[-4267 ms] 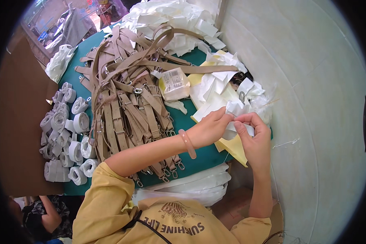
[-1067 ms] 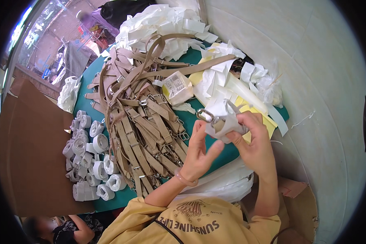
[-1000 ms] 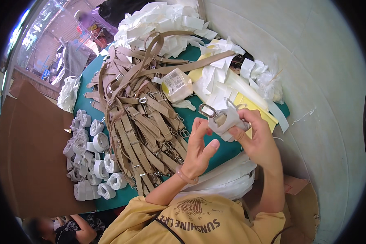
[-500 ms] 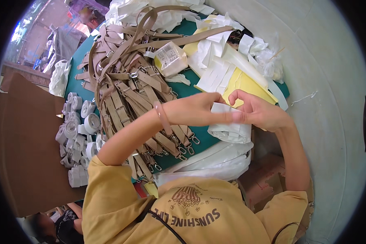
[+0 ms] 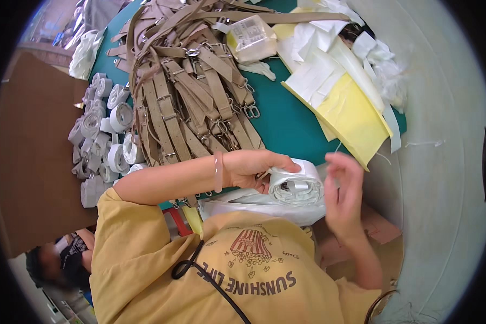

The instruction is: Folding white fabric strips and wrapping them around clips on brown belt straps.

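Observation:
My left hand (image 5: 251, 166), with a pale bangle at its wrist, grips a white paper-wrapped roll (image 5: 299, 185) from its left side. The roll's coiled end faces me, and my thumb lies on its top edge. To the right, my right hand (image 5: 344, 191) is raised apart from the roll, its fingers stretched upward and holding nothing that I can see. Beyond my left forearm lies a heap of beige straps (image 5: 183, 102) with metal buckles and clips. Several similar white rolls (image 5: 102, 129) are piled at the left.
Yellow and white paper sheets (image 5: 351, 110) lie on the green table (image 5: 286, 110), near a clear-wrapped packet (image 5: 252, 39). A brown cardboard panel (image 5: 38, 156) stands at the left. White plastic (image 5: 264, 208) lies along the near edge. Another person (image 5: 65, 264) is at lower left.
My right hand has come off the roll and moved down to the right. The left hand keeps the roll, now turned with its coiled end toward me. The view has shifted.

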Motion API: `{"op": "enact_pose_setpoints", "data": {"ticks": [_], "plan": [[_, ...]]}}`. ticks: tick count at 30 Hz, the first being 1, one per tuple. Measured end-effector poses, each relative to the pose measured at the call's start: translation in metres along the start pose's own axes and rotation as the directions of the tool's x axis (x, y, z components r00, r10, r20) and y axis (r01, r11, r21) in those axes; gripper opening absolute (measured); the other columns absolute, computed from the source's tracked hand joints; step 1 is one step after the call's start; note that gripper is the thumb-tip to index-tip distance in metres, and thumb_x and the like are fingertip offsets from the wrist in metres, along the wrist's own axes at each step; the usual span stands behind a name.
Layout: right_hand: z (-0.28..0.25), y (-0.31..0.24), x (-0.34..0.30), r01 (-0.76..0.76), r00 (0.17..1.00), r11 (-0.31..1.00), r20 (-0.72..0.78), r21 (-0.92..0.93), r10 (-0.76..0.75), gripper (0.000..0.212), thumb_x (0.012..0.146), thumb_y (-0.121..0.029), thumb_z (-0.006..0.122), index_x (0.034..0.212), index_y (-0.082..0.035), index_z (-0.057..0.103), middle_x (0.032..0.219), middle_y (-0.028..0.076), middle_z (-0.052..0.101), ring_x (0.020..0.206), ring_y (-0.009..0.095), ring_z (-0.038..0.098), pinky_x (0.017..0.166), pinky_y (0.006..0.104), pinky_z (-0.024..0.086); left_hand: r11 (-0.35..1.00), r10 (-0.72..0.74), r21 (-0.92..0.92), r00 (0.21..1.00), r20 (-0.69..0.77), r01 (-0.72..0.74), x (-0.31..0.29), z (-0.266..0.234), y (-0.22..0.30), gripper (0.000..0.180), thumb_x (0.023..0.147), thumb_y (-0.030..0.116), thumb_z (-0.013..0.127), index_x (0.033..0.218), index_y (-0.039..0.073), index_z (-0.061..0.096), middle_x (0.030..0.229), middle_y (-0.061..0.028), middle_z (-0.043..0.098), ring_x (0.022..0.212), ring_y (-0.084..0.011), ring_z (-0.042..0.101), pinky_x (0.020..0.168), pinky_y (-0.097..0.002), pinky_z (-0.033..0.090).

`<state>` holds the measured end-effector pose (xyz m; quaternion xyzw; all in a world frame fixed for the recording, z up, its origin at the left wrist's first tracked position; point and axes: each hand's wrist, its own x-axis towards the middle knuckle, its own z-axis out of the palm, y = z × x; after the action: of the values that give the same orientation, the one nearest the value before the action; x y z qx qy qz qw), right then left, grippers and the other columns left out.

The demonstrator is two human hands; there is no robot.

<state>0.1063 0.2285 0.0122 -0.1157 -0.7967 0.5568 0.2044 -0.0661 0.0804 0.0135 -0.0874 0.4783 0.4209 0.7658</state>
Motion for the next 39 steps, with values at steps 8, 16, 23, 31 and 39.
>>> {"op": "enact_pose_setpoints", "data": {"ticks": [8,16,23,31,39], "plan": [[0.014,-0.003,-0.005,0.485,0.872,0.711,0.215,-0.51,-0.44,0.034,0.072,0.002,0.065,0.106,-0.001,0.061,0.107,0.016,0.062,0.088,0.029,0.061,0.073,0.0366,0.051,0.999,-0.013,-0.037,1.0,-0.004,0.013,-0.005,-0.001,-0.005,0.024,0.085,0.031,0.067,0.101,0.014,0.063,0.091,0.0029,0.059,0.074,-0.0064,0.052,0.056,-0.0225,0.04],[0.018,-0.012,0.008,0.569,0.822,0.643,0.33,-0.512,-0.464,0.029,0.076,-0.004,0.067,0.104,-0.005,0.064,0.107,0.014,0.062,0.088,0.026,0.061,0.07,0.0343,0.05,1.0,-0.025,0.006,0.996,0.083,0.025,-0.003,-0.012,-0.005,0.021,0.085,0.028,0.066,0.098,0.012,0.064,0.089,0.0016,0.062,0.074,-0.0064,0.057,0.057,-0.0234,0.044],[0.018,-0.007,0.011,0.731,0.68,0.49,0.451,-0.475,-0.578,0.026,0.074,-0.002,0.069,0.098,-0.007,0.062,0.111,0.013,0.061,0.091,0.025,0.058,0.07,0.0346,0.048,0.991,-0.084,-0.091,0.987,0.134,0.097,0.001,-0.014,-0.009,0.024,0.086,0.028,0.066,0.1,0.008,0.064,0.089,-0.0011,0.064,0.074,-0.0103,0.062,0.06,-0.0259,0.051],[0.023,-0.03,-0.015,0.122,0.992,0.904,0.083,-0.41,-0.096,0.037,0.069,-0.013,0.082,0.097,-0.006,0.058,0.106,0.012,0.051,0.092,0.028,0.046,0.073,0.039,0.043,0.97,0.034,-0.241,0.999,0.028,-0.027,-0.007,-0.012,-0.003,0.03,0.085,0.027,0.069,0.105,0.006,0.062,0.093,-0.0033,0.064,0.076,-0.0113,0.063,0.062,-0.0268,0.052],[0.054,-0.023,-0.019,-0.332,0.943,0.923,-0.097,-0.196,0.319,0.034,0.075,-0.021,0.081,0.092,-0.003,0.057,0.097,0.008,0.041,0.093,0.023,0.042,0.085,0.0351,0.036,0.985,0.094,-0.136,0.99,-0.106,-0.108,-0.004,-0.002,-0.013,0.03,0.087,0.028,0.066,0.11,0.011,0.062,0.101,0.0005,0.061,0.085,-0.008,0.055,0.069,-0.0223,0.041]]}}
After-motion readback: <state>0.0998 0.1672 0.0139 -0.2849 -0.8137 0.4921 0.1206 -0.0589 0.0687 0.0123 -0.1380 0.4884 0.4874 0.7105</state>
